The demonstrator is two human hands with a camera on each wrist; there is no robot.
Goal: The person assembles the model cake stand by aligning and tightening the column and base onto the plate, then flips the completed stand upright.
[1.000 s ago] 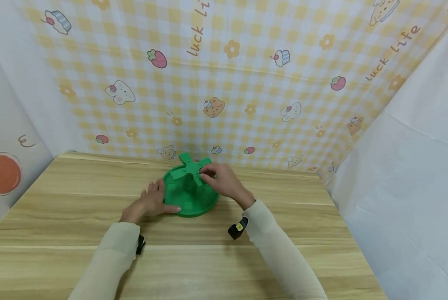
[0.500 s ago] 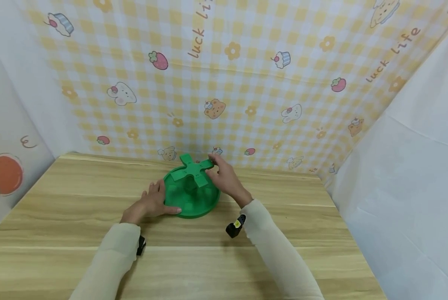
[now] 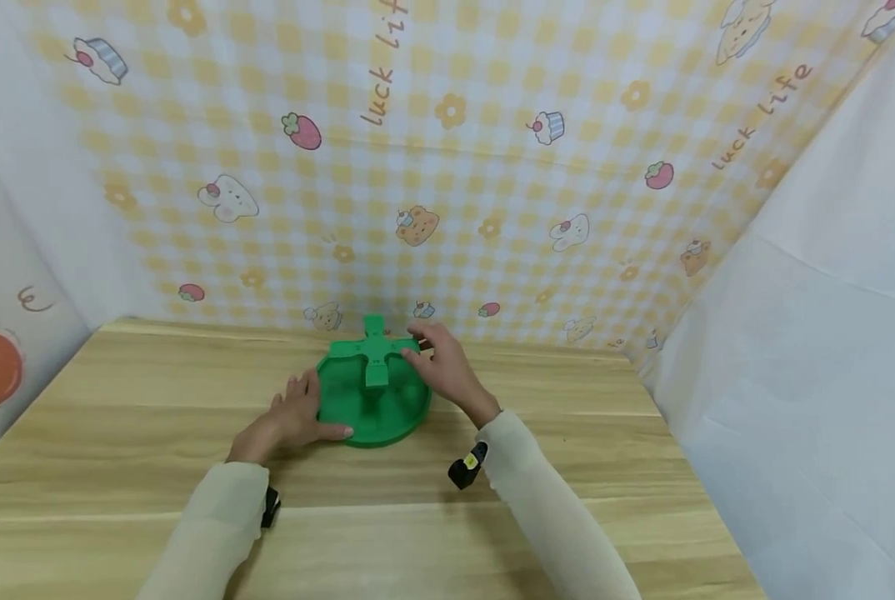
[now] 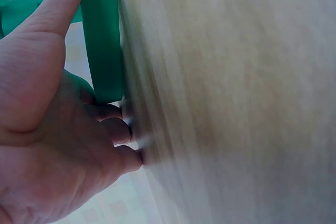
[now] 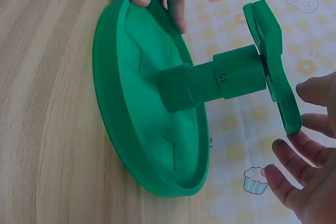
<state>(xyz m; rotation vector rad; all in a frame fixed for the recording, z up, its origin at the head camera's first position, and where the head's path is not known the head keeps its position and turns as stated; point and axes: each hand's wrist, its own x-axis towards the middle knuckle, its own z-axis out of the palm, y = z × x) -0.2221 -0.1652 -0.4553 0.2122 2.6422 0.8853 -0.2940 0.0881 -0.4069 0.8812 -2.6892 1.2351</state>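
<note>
A green round base (image 3: 387,429) with a raised rim lies flat on the table. From its middle rises a stepped post (image 5: 236,74) marked 35, topped by a green four-armed cross piece (image 3: 376,350). My left hand (image 3: 290,419) holds the base's near-left edge, thumb over the rim and the other fingers along the outer side. At the cross's right arm is my right hand (image 3: 447,367), its fingers spread. In the right wrist view, a fingertip touches the arm's end while the thumb (image 5: 312,90) stands slightly apart from it.
The wooden table (image 3: 567,467) extends to both sides and in front. A yellow checked cloth (image 3: 462,167) hangs right behind the base, and white cloth (image 3: 807,350) closes off the right side. Both wrists wear a black camera (image 3: 466,468).
The cross piece has turned clockwise as seen from above. My right hand has shifted from its lower-right arm to the right one. My left hand stays on the base; the head view has shifted slightly.
</note>
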